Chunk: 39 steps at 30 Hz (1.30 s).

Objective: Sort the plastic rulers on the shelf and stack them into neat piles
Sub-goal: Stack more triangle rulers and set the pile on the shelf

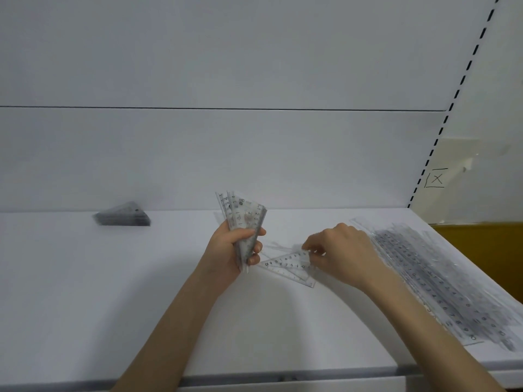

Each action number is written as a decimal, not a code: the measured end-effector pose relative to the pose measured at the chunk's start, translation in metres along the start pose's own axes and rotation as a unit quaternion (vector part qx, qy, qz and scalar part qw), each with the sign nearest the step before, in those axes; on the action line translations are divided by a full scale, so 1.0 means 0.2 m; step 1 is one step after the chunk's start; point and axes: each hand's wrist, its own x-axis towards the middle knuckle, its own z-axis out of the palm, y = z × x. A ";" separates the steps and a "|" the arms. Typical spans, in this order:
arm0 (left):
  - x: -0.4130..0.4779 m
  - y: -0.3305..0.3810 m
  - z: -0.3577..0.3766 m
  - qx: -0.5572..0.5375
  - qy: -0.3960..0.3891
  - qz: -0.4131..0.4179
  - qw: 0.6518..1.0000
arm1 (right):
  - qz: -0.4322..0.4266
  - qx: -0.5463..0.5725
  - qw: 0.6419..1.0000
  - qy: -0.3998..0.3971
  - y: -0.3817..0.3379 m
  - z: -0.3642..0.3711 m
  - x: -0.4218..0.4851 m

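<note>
As left grip (232, 250) holds clear triangles (243, 213), fanned

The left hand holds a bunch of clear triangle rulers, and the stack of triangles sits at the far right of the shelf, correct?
Not quite: the head view shows the stack of triangles at the far left of the shelf. The left hand does hold a bunch of clear triangle rulers.

Triangle stack (122, 215) far left, straight rulers (441, 281) right, on shelf (85, 292).
</note>
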 end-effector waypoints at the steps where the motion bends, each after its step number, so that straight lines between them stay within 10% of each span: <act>1: 0.00 0.00 0.00 0.000 0.003 -0.001 1.000 | 0.016 0.002 0.999 0.045 0.00 0.00 0.01; 8: 0.01 -0.01 0.01 -0.010 0.004 -0.002 1.000 | -0.021 0.131 0.923 0.361 -0.22 0.00 0.07; 20: 0.01 -0.02 0.00 -0.022 0.002 0.035 0.999 | -0.081 0.059 0.904 0.416 -0.50 0.14 0.06; 25: 0.00 0.00 0.00 -0.001 -0.006 0.046 0.999 | -0.136 0.143 0.939 0.283 -0.45 0.12 0.03; 29: -0.01 0.01 0.01 -0.041 0.009 0.040 0.998 | -0.014 0.364 0.916 0.169 -0.23 0.00 0.04; 36: 0.01 0.02 0.00 -0.071 0.006 0.024 0.997 | 0.013 0.157 0.966 -0.203 0.14 0.02 0.09; 39: 0.01 0.01 0.00 -0.064 -0.006 0.036 0.997 | -0.006 0.176 0.962 -0.210 0.14 0.05 0.09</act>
